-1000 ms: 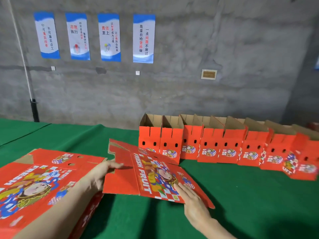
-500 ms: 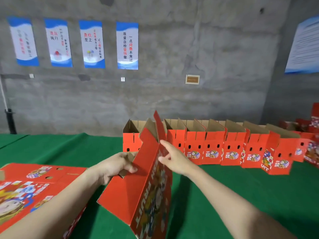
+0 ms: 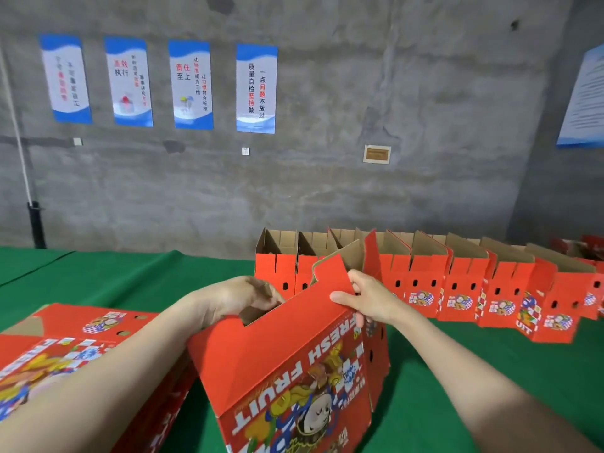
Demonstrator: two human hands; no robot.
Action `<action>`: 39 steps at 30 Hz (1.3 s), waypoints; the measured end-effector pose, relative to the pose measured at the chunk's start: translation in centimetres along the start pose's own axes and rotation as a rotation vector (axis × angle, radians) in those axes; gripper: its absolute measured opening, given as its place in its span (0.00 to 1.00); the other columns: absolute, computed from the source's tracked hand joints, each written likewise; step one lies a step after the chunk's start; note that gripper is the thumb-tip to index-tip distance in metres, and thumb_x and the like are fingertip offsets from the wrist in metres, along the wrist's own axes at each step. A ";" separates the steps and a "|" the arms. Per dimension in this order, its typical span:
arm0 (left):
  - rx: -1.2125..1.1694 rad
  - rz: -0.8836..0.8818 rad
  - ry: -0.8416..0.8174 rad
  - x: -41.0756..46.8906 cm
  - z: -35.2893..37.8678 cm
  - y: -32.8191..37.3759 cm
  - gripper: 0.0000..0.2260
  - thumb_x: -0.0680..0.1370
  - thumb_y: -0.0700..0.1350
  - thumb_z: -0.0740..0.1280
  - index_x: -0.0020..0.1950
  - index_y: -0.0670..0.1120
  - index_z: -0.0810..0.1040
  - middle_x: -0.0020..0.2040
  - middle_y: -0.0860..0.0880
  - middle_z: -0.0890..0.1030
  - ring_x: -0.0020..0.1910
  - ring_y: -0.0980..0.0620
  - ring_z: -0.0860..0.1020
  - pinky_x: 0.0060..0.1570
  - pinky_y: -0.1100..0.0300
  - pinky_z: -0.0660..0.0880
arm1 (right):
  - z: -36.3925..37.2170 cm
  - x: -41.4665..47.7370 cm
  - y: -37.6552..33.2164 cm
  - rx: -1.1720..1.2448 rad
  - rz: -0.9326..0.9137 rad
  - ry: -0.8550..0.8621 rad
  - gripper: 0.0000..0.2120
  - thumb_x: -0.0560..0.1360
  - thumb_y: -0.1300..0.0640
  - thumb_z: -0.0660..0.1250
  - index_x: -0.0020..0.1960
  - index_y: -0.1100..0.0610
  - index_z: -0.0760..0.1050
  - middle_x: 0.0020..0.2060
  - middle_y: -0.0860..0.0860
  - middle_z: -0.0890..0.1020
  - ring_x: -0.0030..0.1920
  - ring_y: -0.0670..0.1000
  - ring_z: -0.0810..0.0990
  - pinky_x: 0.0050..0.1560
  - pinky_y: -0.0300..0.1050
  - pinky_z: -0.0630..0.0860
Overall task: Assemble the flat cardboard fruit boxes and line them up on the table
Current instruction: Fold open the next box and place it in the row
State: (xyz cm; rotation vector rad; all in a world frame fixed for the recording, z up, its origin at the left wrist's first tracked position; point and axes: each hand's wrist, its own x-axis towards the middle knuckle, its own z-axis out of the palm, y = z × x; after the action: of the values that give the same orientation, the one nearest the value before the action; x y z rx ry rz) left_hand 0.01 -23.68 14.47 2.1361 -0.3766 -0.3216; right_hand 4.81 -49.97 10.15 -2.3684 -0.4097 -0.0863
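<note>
Flat red printed cardboard fruit boxes (image 3: 81, 348) lie stacked at my far left on the green-covered table (image 3: 130, 276), beside my left forearm. My left hand (image 3: 235, 299) is curled over the top edge of the half-opened red cardboard box (image 3: 287, 364) that I hold in front of me, fingers hooked down into the notch in its left end. The box stands tilted with its "FRESH FRUIT" face towards me, on the near side of the table; its lower edge runs out of view, so I cannot tell whether it rests on the cloth. My right hand (image 3: 366, 299) pinches the upper right corner, thumb on the printed front and fingers tucked behind the panel, just beside the raised brown-backed flap. To do this step well, I judge that I should draw my hands apart evenly so the sleeve squares up along its scored folds, without bending the panels between them, and keep the flap clear of my fingers. Further right, the row of assembled red boxes (image 3: 457, 279) stands open-topped along the far edge, touching side by side; this one probably belongs at its left end.
</note>
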 end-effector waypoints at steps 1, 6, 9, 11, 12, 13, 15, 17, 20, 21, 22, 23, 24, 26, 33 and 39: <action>0.067 -0.008 0.008 0.1 -0.4 -0.2 0.08 0.80 0.34 0.61 0.52 0.40 0.79 0.40 0.51 0.78 0.33 0.60 0.76 0.33 0.71 0.70 | 0.1 -0.3 -0.1 0.022 -0.004 0.004 0.19 0.70 0.38 0.67 0.52 0.50 0.70 0.46 0.47 0.83 0.37 0.55 0.85 0.37 0.46 0.81; 0.139 -0.057 0.022 0.9 -2.3 -1.5 0.05 0.78 0.39 0.65 0.51 0.43 0.79 0.47 0.49 0.77 0.47 0.53 0.72 0.42 0.64 0.67 | -0.6 -1.8 -0.4 0.015 -0.069 0.064 0.12 0.75 0.40 0.64 0.48 0.48 0.70 0.39 0.55 0.83 0.27 0.52 0.80 0.29 0.43 0.75; 0.007 -0.118 -0.013 1.6 -2.8 -2.0 0.04 0.78 0.41 0.65 0.47 0.44 0.79 0.44 0.50 0.78 0.44 0.53 0.73 0.50 0.57 0.70 | -1.4 -3.0 -0.5 0.096 -0.084 0.070 0.06 0.78 0.46 0.64 0.51 0.47 0.70 0.35 0.45 0.84 0.24 0.44 0.76 0.25 0.36 0.70; -0.083 -0.106 -0.032 2.3 -3.0 -2.4 0.13 0.79 0.46 0.65 0.34 0.46 0.78 0.31 0.50 0.77 0.29 0.54 0.72 0.36 0.58 0.67 | -1.7 -3.7 -0.3 0.176 -0.053 0.086 0.08 0.79 0.49 0.63 0.54 0.51 0.70 0.36 0.43 0.85 0.28 0.42 0.79 0.27 0.33 0.71; -0.111 -0.089 -0.023 2.7 -2.9 -2.6 0.18 0.78 0.50 0.65 0.30 0.46 0.77 0.27 0.49 0.75 0.25 0.54 0.70 0.31 0.60 0.64 | -1.8 -3.9 0.0 0.203 -0.027 0.102 0.08 0.79 0.49 0.63 0.54 0.52 0.70 0.37 0.44 0.85 0.30 0.42 0.80 0.28 0.33 0.72; -0.147 -0.082 0.017 3.0 -2.7 -2.7 0.21 0.78 0.54 0.65 0.27 0.46 0.76 0.24 0.49 0.73 0.22 0.54 0.68 0.28 0.62 0.61 | -1.9 -4.1 0.4 0.232 -0.001 0.118 0.08 0.79 0.50 0.63 0.54 0.53 0.70 0.37 0.45 0.85 0.30 0.42 0.80 0.29 0.32 0.72; -0.274 -0.081 0.169 3.8 -2.4 -3.0 0.25 0.77 0.57 0.64 0.23 0.46 0.74 0.21 0.52 0.71 0.18 0.56 0.65 0.22 0.66 0.59 | -2.0 -4.5 1.3 0.261 0.064 0.159 0.09 0.79 0.50 0.62 0.54 0.55 0.70 0.34 0.47 0.85 0.29 0.41 0.80 0.29 0.32 0.72; -0.463 -0.068 0.353 4.7 -2.7 -3.4 0.23 0.79 0.56 0.63 0.26 0.47 0.71 0.20 0.51 0.69 0.17 0.56 0.62 0.21 0.68 0.55 | -2.3 -5.1 2.0 0.267 0.136 0.224 0.16 0.77 0.46 0.63 0.54 0.57 0.71 0.34 0.48 0.84 0.28 0.39 0.78 0.30 0.32 0.72; -0.616 -0.050 0.654 5.4 -4.4 -4.7 0.21 0.80 0.53 0.60 0.31 0.44 0.65 0.26 0.45 0.67 0.20 0.51 0.62 0.22 0.67 0.57 | -2.8 -6.1 3.2 0.271 0.239 0.344 0.26 0.69 0.37 0.65 0.54 0.59 0.72 0.41 0.48 0.82 0.34 0.40 0.80 0.40 0.38 0.76; -0.613 -0.045 0.739 5.4 -4.9 -5.1 0.21 0.81 0.53 0.59 0.31 0.43 0.65 0.27 0.44 0.67 0.23 0.50 0.63 0.24 0.64 0.58 | -2.8 -6.3 3.5 0.261 0.263 0.400 0.27 0.68 0.36 0.65 0.53 0.59 0.73 0.44 0.49 0.82 0.39 0.44 0.81 0.47 0.43 0.78; -0.604 -0.037 0.811 5.6 -5.3 -5.5 0.21 0.81 0.53 0.58 0.31 0.43 0.66 0.28 0.43 0.68 0.24 0.48 0.64 0.26 0.61 0.59 | -2.6 -6.4 3.8 0.248 0.283 0.460 0.27 0.68 0.36 0.66 0.51 0.59 0.75 0.44 0.51 0.83 0.43 0.49 0.82 0.52 0.49 0.79; -0.596 -0.027 0.868 5.7 -5.4 -5.7 0.21 0.81 0.53 0.57 0.32 0.42 0.66 0.29 0.42 0.69 0.25 0.47 0.65 0.27 0.60 0.61 | -2.4 -6.5 4.0 0.221 0.298 0.514 0.27 0.68 0.36 0.67 0.49 0.61 0.76 0.44 0.54 0.83 0.44 0.53 0.83 0.54 0.54 0.79; -0.583 -0.015 0.911 5.9 -5.4 -5.7 0.21 0.81 0.53 0.56 0.32 0.42 0.67 0.29 0.42 0.71 0.25 0.46 0.66 0.27 0.59 0.62 | -2.1 -6.4 3.9 0.188 0.316 0.551 0.29 0.69 0.37 0.68 0.48 0.64 0.76 0.42 0.56 0.83 0.44 0.56 0.83 0.54 0.56 0.79; -0.549 0.005 0.963 6.2 -5.0 -5.7 0.22 0.81 0.54 0.55 0.32 0.42 0.68 0.30 0.42 0.73 0.27 0.45 0.68 0.27 0.58 0.63 | -1.3 -6.4 3.6 0.197 0.343 0.578 0.24 0.69 0.38 0.71 0.44 0.61 0.79 0.40 0.53 0.84 0.42 0.54 0.84 0.52 0.56 0.80; -0.267 -0.059 0.884 7.3 -2.2 -7.6 0.28 0.80 0.61 0.51 0.41 0.37 0.73 0.40 0.39 0.78 0.38 0.42 0.74 0.44 0.50 0.72 | 3.1 -5.2 4.6 0.182 0.466 0.539 0.15 0.68 0.46 0.75 0.43 0.57 0.78 0.54 0.55 0.76 0.51 0.54 0.78 0.58 0.51 0.76; -0.435 0.138 0.511 6.6 -1.7 -7.4 0.26 0.67 0.65 0.70 0.50 0.44 0.73 0.50 0.45 0.72 0.49 0.49 0.71 0.49 0.53 0.69 | 4.2 -5.7 5.4 0.096 0.609 0.661 0.23 0.68 0.47 0.76 0.46 0.65 0.74 0.53 0.54 0.67 0.47 0.53 0.72 0.49 0.42 0.70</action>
State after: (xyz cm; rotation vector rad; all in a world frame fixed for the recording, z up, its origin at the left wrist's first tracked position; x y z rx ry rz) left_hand 7.78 -20.99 8.67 1.6756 -0.1367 0.2094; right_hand 0.92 -52.37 2.59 -2.1133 0.6015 -0.5248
